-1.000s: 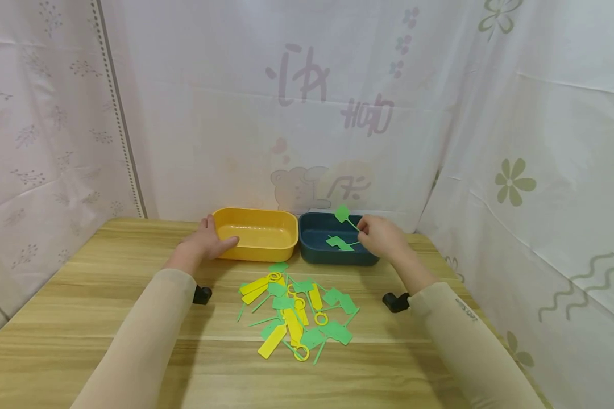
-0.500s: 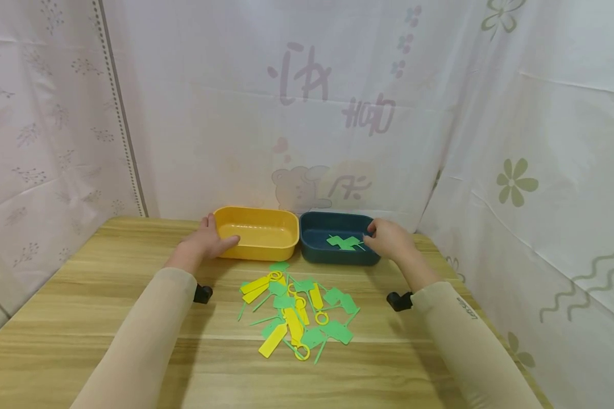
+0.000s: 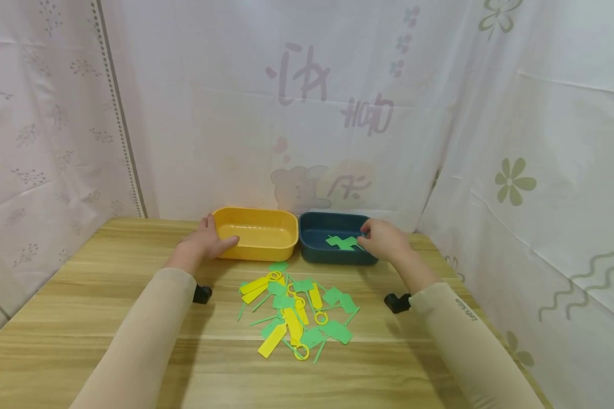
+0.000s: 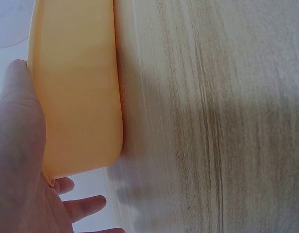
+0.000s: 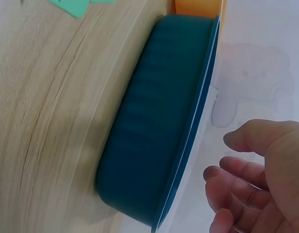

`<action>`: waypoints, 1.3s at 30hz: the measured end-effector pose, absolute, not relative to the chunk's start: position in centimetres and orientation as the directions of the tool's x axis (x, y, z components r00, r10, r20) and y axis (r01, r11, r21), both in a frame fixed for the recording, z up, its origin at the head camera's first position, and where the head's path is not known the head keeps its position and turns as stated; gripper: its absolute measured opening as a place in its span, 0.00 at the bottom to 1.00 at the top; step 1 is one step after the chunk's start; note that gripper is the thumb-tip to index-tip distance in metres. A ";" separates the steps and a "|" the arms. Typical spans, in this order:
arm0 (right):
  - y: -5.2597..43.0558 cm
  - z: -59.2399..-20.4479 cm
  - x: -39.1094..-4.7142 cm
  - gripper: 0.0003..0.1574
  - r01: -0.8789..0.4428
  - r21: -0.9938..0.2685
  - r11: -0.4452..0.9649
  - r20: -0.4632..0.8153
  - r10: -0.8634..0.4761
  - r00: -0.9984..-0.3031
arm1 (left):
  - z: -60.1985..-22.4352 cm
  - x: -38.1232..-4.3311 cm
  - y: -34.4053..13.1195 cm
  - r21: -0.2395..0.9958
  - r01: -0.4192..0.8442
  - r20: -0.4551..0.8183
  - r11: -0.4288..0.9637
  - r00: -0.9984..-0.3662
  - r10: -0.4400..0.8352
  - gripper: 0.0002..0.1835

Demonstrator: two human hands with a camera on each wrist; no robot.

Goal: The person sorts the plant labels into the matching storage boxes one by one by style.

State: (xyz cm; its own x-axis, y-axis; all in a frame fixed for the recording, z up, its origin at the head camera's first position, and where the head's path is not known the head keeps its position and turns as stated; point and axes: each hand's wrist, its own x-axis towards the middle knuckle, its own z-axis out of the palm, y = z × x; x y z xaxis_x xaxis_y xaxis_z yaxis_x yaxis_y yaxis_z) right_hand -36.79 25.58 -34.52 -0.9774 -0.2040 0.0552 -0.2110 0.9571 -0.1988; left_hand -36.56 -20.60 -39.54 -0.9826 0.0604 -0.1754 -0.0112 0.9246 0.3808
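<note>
A yellow bin (image 3: 258, 254) stands at the back of the table. My left hand (image 3: 203, 240) rests at its left corner, the thumb over the front rim; in the left wrist view the other fingers (image 4: 86, 208) are spread loosely beside the wall. At the right end of the adjoining dark blue bin (image 3: 337, 257), my right hand (image 3: 386, 238) hovers, fingers loosely bent and holding nothing. Several green flag-shaped plastic tags (image 3: 343, 243) lie inside that bin. Before the bins is a mixed pile of green stemmed tags (image 3: 336, 331) and yellow tags with ring ends (image 3: 273, 342).
The bins stand side by side, close against a printed curtain (image 3: 220, 142). Another curtain (image 3: 552, 238) hangs along the right side. Bare wood table (image 3: 225, 375) surrounds the pile, and my forearms lie on either side of it.
One second ago my right hand pinched a green tag by its stem above the dark blue bin. It has let go, and the tag now lies inside. The left hand stays put.
</note>
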 end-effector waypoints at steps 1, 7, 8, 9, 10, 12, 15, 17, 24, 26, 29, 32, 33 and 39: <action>25.4 -34.5 -36.7 0.27 -0.216 -0.198 0.956 0.057 -0.208 -0.976 | -39.5 -36.6 -20.6 0.380 -0.010 -0.175 0.925 -0.983 0.061 0.65; 24.3 -34.3 -35.9 0.26 -0.249 -0.196 0.948 0.063 -0.241 -0.968 | -39.3 -36.4 -20.5 0.375 -0.002 -0.175 0.927 -0.982 0.068 0.65; 24.1 -34.3 -35.7 0.25 -0.254 -0.193 0.948 0.063 -0.246 -0.967 | -39.3 -36.4 -20.4 0.375 -0.002 -0.175 0.927 -0.982 0.069 0.65; 23.9 -34.3 -35.6 0.25 -0.259 -0.192 0.947 0.062 -0.251 -0.966 | -39.3 -36.3 -20.5 0.376 -0.001 -0.175 0.927 -0.982 0.070 0.65; 23.7 -34.3 -35.4 0.25 -0.263 -0.190 0.946 0.060 -0.256 -0.965 | -39.2 -36.3 -20.4 0.379 -0.001 -0.175 0.925 -0.982 0.071 0.65; 23.3 -34.4 -35.1 0.25 -0.270 -0.190 0.944 0.053 -0.265 -0.963 | -39.2 -36.2 -20.4 0.382 -0.001 -0.175 0.924 -0.982 0.071 0.65; 22.8 -34.5 -34.8 0.26 -0.283 -0.195 0.939 0.044 -0.279 -0.959 | -39.1 -36.2 -20.3 0.385 -0.002 -0.173 0.923 -0.982 0.070 0.65; 22.4 -34.6 -34.6 0.26 -0.290 -0.204 0.935 0.039 -0.288 -0.957 | -39.1 -36.2 -20.4 0.384 -0.003 -0.173 0.923 -0.983 0.068 0.65; 20.9 -34.6 -33.6 0.24 -0.323 -0.221 0.921 0.040 -0.322 -0.946 | -39.4 -36.4 -20.4 0.385 -0.008 -0.174 0.923 -0.983 0.064 0.65; 20.4 -34.6 -33.4 0.24 -0.340 -0.214 0.916 0.043 -0.339 -0.940 | -39.4 -36.4 -20.4 0.385 -0.007 -0.175 0.923 -0.982 0.065 0.66; 19.5 -34.7 -33.2 0.23 -0.368 -0.205 0.907 0.053 -0.365 -0.930 | -39.4 -36.5 -20.5 0.384 -0.005 -0.175 0.923 -0.982 0.068 0.66; 18.7 -34.9 -32.9 0.21 -0.394 -0.192 0.899 0.067 -0.388 -0.919 | -39.4 -36.5 -20.5 0.381 -0.001 -0.171 0.924 -0.983 0.069 0.65; 18.4 -35.0 -32.8 0.21 -0.402 -0.189 0.896 0.071 -0.396 -0.916 | -39.5 -36.5 -20.5 0.381 -0.001 -0.170 0.924 -0.983 0.069 0.65; 16.9 -35.7 -32.3 0.20 -0.447 -0.154 0.881 0.087 -0.438 -0.895 | -39.5 -36.5 -20.5 0.371 -0.002 -0.172 0.929 -0.983 0.067 0.65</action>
